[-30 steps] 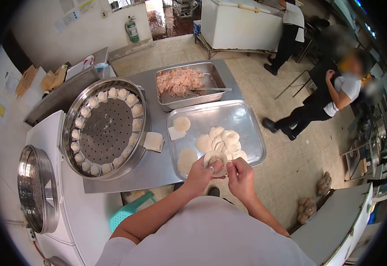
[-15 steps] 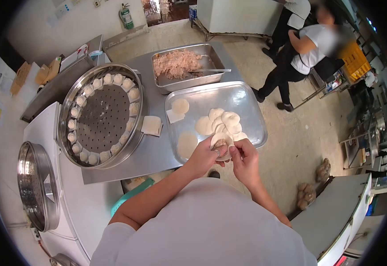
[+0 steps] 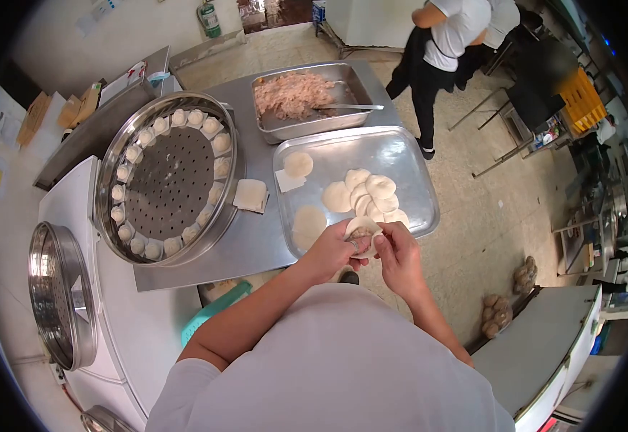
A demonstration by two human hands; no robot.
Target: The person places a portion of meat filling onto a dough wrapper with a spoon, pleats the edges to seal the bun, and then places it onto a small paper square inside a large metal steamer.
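A round dough wrapper (image 3: 363, 227) with pinkish filling in its middle is cupped in my left hand (image 3: 332, 252). The fingers and thumb of my right hand (image 3: 399, 258) pinch the wrapper's right edge. Just beyond my hands, a metal tray (image 3: 407, 155) holds overlapping dough rounds (image 3: 371, 194) and a few separate ones. Behind it, a deep metal pan (image 3: 357, 92) contains ground filling (image 3: 292, 93) and a flat metal spatula (image 3: 350, 107). On the left, filled buns (image 3: 211, 127) on paper line the edge of a perforated steamer tray (image 3: 166, 187).
A stack of paper squares (image 3: 250, 195) lies between steamer and tray. Another steamer tray (image 3: 62, 295) stands at the far left, near a green basket (image 3: 213, 313). Two people in white shirts (image 3: 458, 32) are beyond the table. Bags (image 3: 497, 315) lie on the floor at right.
The person nearest the table has moved left, toward the table's far corner. The view has shifted slightly. My hands stay at the wrapper, with the right fingers still at its edge.
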